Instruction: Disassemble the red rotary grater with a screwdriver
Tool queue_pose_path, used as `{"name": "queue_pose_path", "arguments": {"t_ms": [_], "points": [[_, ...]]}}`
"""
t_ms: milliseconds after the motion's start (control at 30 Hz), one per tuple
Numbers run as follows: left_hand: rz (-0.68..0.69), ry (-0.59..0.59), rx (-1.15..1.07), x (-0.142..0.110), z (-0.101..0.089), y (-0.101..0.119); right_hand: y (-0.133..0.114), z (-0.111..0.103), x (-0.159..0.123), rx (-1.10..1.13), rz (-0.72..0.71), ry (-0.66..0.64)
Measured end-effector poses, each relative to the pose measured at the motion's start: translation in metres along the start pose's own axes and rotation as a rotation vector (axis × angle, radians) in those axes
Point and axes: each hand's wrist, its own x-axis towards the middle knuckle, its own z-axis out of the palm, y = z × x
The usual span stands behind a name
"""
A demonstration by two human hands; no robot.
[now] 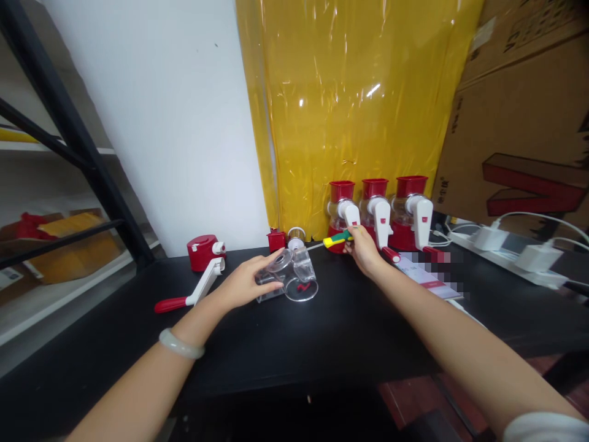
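My left hand [243, 283] rests on a clear plastic housing [294, 277] lying on the black table [285, 344], fingers curled over its left side. My right hand [363, 248] is closed round the yellow-and-green handle of a screwdriver [337, 239], whose shaft points left toward a small metal-and-white part [297, 236]. A white crank with a red grip [193, 291] lies left of my left hand. A jade-coloured bangle [180, 345] sits on my left wrist.
Three assembled red-and-white hand-crank grinders [384, 212] stand in a row against yellow plastic sheeting. A red base part [202, 252] and a small red piece [276, 239] sit at the back. A booklet [427, 279], power strip with chargers [510, 248], cardboard boxes and a black rack surround the table.
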Motion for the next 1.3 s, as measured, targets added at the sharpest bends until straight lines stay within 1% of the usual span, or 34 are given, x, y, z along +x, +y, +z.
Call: {"name": "queue_pose_path", "arguments": {"t_ms": [167,367,867,1133,1300], "points": [[0.006,0.004,0.009,-0.0001,0.0002,-0.0006,-0.001,-0.0002,-0.0004,0.011,0.032,0.016],[0.003,0.006,0.004,-0.0003,0.0008,-0.0007,-0.0002,-0.0003,0.0,0.017,0.017,0.003],[0.002,0.008,0.004,-0.0003,0.0008,-0.0004,0.0003,0.0006,0.0004,0.013,0.04,0.021],[0.001,0.011,0.012,-0.0006,0.0011,-0.0007,0.0024,0.002,0.0008,-0.013,0.026,0.026],[0.004,0.007,0.005,-0.0006,0.0014,-0.002,0.0012,0.0022,-0.0002,0.011,0.019,0.016]]}}
